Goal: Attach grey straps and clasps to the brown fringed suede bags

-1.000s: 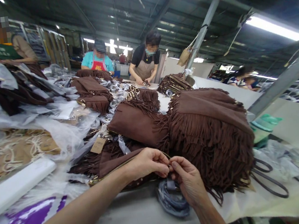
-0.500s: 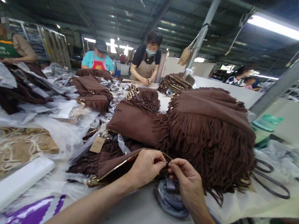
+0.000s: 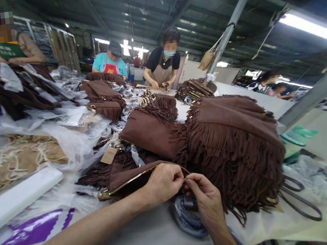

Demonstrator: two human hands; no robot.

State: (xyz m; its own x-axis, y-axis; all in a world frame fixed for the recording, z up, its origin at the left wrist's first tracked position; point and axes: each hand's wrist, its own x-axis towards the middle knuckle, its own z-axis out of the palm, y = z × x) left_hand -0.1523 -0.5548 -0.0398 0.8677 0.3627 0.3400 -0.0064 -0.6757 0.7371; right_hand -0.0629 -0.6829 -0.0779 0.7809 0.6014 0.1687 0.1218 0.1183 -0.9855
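Observation:
A flat brown bag (image 3: 122, 179) with a gold zipper along its top edge lies in front of me on the table. My left hand (image 3: 163, 182) pinches the zipper end of that bag. My right hand (image 3: 206, 201) meets it fingertip to fingertip, pinching the same small zipper part. Directly under my hands lies a bundle of grey-blue straps (image 3: 186, 218). To the right sits a tall pile of brown fringed bags (image 3: 235, 145).
More fringed bags (image 3: 152, 132) and clear plastic wrap (image 3: 62, 140) cover the table to the left, with a purple sheet (image 3: 24, 239) near me. Dark loop handles (image 3: 302, 198) lie at the right. Several other people work at the far end (image 3: 162, 61).
My hands stay pinched together on the zipper end. The zipper edge has lifted slightly and shows more of its gold line. The view shifted a little.

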